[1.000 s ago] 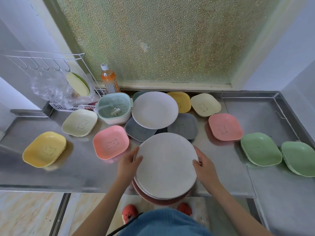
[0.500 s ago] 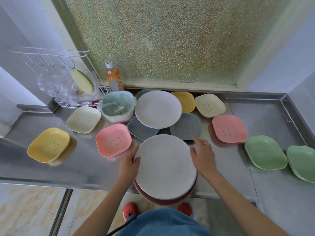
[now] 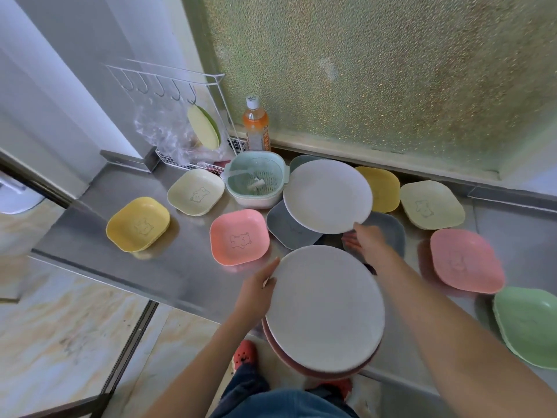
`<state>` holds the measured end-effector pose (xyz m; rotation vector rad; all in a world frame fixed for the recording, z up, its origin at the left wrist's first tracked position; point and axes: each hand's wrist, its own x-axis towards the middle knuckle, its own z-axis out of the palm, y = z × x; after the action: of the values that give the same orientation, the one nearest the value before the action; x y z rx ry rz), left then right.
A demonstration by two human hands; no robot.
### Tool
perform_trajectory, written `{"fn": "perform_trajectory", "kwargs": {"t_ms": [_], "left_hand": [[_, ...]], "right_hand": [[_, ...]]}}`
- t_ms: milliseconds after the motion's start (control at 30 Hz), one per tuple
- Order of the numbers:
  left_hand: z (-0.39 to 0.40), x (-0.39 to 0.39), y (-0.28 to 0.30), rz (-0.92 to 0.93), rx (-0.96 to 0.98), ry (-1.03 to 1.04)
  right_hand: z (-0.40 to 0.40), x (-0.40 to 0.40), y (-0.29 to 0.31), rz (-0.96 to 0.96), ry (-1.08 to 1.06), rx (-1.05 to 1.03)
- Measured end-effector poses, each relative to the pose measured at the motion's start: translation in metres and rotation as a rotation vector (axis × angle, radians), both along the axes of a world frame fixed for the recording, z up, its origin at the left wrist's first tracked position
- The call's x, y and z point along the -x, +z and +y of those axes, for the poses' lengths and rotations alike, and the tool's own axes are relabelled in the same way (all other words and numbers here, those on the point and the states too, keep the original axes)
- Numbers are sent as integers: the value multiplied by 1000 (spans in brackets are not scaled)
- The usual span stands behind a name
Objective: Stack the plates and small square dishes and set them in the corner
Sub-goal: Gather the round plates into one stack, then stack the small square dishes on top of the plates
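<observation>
A stack of round plates, grey-white on top and dark pink below, overhangs the counter's front edge. My left hand grips its left rim. My right hand is off the stack, fingers apart, reaching under the near rim of a second grey-white round plate that rests on grey square dishes. Small square dishes lie around: yellow, cream, pink, yellow, cream, pink, green.
A mint strainer bowl stands behind the pink dish. An orange drink bottle and a white wire rack with a plastic bag and a hanging plate occupy the back left. The steel counter ends near me.
My right hand left the stack's right rim and moved forward to the far round plate. The view swung right and closer. My left hand stays on the stack.
</observation>
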<state>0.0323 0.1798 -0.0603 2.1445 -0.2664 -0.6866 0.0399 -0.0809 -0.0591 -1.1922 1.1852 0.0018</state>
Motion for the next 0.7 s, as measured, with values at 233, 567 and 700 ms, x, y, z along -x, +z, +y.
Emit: {"fn": "perform_trajectory", "kwargs": {"t_ms": [233, 567, 700], "left_hand": [[-3, -1, 2, 11, -32, -3], [1, -5, -3, 72, 1, 6], [2, -7, -3, 93, 42, -2]], "right_hand": [[-1, -11, 6, -176, -188, 12], [-16, 60, 24, -123, -234, 294], [-11, 98, 25, -187, -273, 270]]}}
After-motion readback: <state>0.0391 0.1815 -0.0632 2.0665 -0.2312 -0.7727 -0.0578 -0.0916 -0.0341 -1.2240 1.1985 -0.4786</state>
